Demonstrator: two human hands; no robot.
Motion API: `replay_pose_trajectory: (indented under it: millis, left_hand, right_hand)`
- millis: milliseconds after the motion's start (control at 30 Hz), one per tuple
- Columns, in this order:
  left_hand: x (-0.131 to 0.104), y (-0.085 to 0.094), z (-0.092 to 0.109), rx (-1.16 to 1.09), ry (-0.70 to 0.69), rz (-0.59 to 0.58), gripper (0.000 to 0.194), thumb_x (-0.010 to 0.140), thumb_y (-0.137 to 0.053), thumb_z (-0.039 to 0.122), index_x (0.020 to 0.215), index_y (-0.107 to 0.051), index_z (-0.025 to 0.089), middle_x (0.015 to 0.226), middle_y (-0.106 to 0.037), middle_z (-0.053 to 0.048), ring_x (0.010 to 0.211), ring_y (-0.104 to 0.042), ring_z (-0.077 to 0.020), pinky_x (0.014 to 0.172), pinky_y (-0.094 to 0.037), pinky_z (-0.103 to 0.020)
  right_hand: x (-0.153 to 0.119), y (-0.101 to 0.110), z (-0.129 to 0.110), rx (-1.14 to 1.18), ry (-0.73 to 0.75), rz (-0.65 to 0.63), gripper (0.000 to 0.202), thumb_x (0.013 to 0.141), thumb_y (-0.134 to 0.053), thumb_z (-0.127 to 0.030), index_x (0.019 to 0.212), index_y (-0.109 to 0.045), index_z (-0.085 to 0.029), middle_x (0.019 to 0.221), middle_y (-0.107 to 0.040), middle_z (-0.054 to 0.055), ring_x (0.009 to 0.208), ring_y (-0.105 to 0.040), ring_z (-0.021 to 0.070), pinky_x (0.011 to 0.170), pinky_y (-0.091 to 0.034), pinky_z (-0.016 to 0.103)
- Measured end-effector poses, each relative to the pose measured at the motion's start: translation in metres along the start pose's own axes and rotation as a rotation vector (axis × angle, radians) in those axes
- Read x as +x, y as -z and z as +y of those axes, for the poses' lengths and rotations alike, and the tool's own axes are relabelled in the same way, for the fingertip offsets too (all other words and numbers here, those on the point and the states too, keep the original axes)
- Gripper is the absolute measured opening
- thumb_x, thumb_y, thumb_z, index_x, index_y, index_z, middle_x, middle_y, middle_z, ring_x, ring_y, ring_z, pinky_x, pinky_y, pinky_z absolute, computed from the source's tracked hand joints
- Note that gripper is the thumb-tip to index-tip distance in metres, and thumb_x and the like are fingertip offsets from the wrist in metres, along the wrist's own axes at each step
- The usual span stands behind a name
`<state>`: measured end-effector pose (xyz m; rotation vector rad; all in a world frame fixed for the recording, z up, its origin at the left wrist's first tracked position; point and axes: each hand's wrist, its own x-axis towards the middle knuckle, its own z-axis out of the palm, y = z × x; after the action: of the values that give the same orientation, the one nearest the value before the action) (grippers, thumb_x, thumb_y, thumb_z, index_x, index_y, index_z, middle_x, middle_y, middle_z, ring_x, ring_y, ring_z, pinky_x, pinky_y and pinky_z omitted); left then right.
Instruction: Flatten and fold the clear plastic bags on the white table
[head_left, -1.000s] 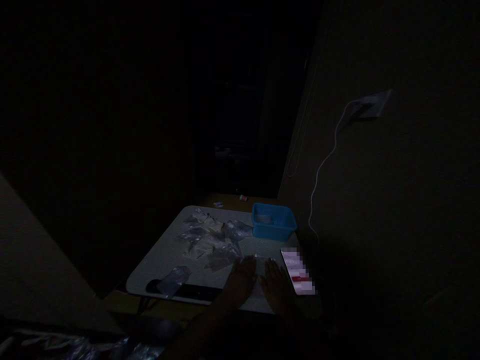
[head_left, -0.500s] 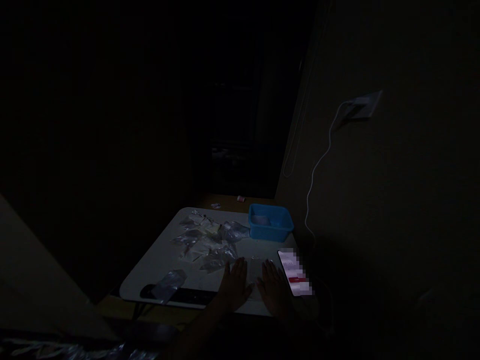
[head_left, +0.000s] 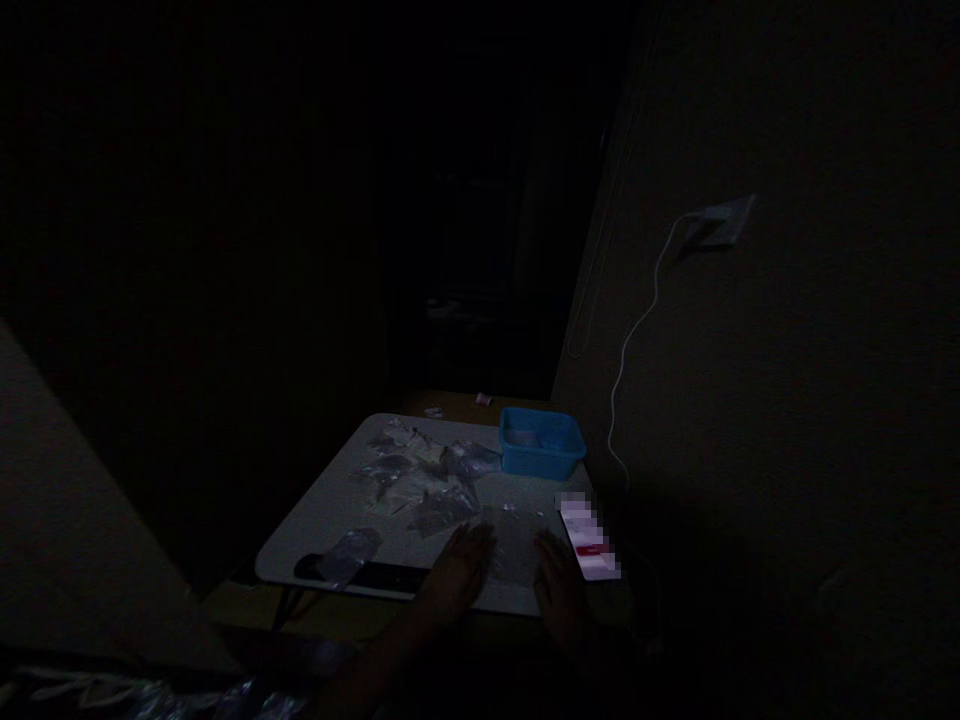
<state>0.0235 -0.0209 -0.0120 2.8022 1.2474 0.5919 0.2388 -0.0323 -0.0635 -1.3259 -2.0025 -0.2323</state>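
In the dim light, a clear plastic bag (head_left: 516,545) lies flat on the white folding table (head_left: 315,530), its outline faint. My left hand (head_left: 461,565) rests at the bag's left side, fingers stretched forward. On the other side, my right hand (head_left: 556,578) lies at the right edge with its fingers extended. Neither hand grips anything that I can make out. Several crumpled clear plastic bags (head_left: 442,505) are spread left of my hands. Another plastic bag (head_left: 351,556) lies over the dark slot near the front edge.
A blue plastic basket (head_left: 541,460) stands at the table's back right corner. A lit phone (head_left: 589,540) lies by the right edge with a red mark on its screen. On the right wall, a white cable (head_left: 625,345) hangs from a socket (head_left: 724,222).
My hands have drifted slightly apart, the right one moving right, uncovering more of the flat bag between them. The camera view has shifted a little and looks darker.
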Motion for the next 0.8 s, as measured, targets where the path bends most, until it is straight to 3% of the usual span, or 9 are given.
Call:
replay_pose_trajectory:
  millis: [67,200,300,533,700,800]
  left_hand:
    - [-0.01,0.0,0.005,0.043,-0.065,-0.044,0.041,0.087,-0.03,0.026,0.127,-0.035,0.016,0.131,-0.038,-0.01,0.121,-0.032,-0.0194,0.101,-0.021,-0.043]
    - [-0.022,0.001,0.018,0.101,-0.041,-0.058,0.044,0.089,-0.026,0.034,0.125,-0.036,0.013,0.129,-0.04,-0.014,0.12,-0.033,-0.022,0.099,-0.023,-0.045]
    - [-0.027,0.004,0.026,0.097,-0.007,-0.068,0.044,0.087,-0.031,0.034,0.126,-0.035,0.013,0.128,-0.041,-0.014,0.119,-0.034,-0.0247,0.097,-0.025,-0.047]
    - [-0.029,0.01,0.016,0.033,-0.098,-0.147,0.066,0.074,-0.05,0.031,0.131,-0.023,0.015,0.134,-0.032,-0.014,0.12,-0.03,-0.0279,0.096,-0.024,-0.048]
    - [-0.024,0.004,0.019,0.046,-0.11,-0.14,0.044,0.076,-0.048,0.025,0.118,-0.044,0.014,0.123,-0.046,-0.014,0.113,-0.04,-0.0265,0.096,-0.024,-0.046]
    - [-0.024,0.001,0.024,0.011,-0.088,-0.079,0.04,0.076,-0.047,0.021,0.116,-0.046,0.016,0.121,-0.049,-0.011,0.112,-0.041,-0.0253,0.095,-0.026,-0.045]
  right_hand:
    - [-0.001,0.01,-0.013,-0.024,0.082,-0.044,0.047,0.077,-0.033,-0.014,0.123,-0.041,-0.017,0.125,-0.046,0.009,0.118,-0.036,0.0232,0.093,-0.035,0.047]
    - [0.003,0.031,-0.041,-0.013,0.236,-0.289,0.055,0.075,-0.039,-0.016,0.129,-0.031,-0.022,0.131,-0.038,0.004,0.122,-0.03,0.0224,0.1,-0.023,0.049]
    - [0.003,0.04,-0.043,0.015,0.31,-0.393,0.059,0.073,-0.042,-0.019,0.131,-0.027,-0.02,0.133,-0.035,0.005,0.123,-0.028,0.0229,0.101,-0.019,0.051]
    - [-0.017,0.039,-0.014,0.048,0.368,-0.235,0.052,0.067,-0.04,-0.006,0.117,-0.047,-0.02,0.127,-0.044,0.005,0.122,-0.03,0.0211,0.095,-0.033,0.045]
    - [-0.024,0.033,-0.025,0.025,0.355,-0.174,0.048,0.072,-0.043,-0.011,0.119,-0.045,-0.021,0.121,-0.05,0.005,0.115,-0.04,0.0215,0.094,-0.036,0.044]
    - [-0.026,0.025,-0.027,0.106,0.346,-0.156,0.041,0.073,-0.043,-0.011,0.11,-0.052,-0.024,0.113,-0.057,0.003,0.108,-0.048,0.0204,0.091,-0.039,0.043]
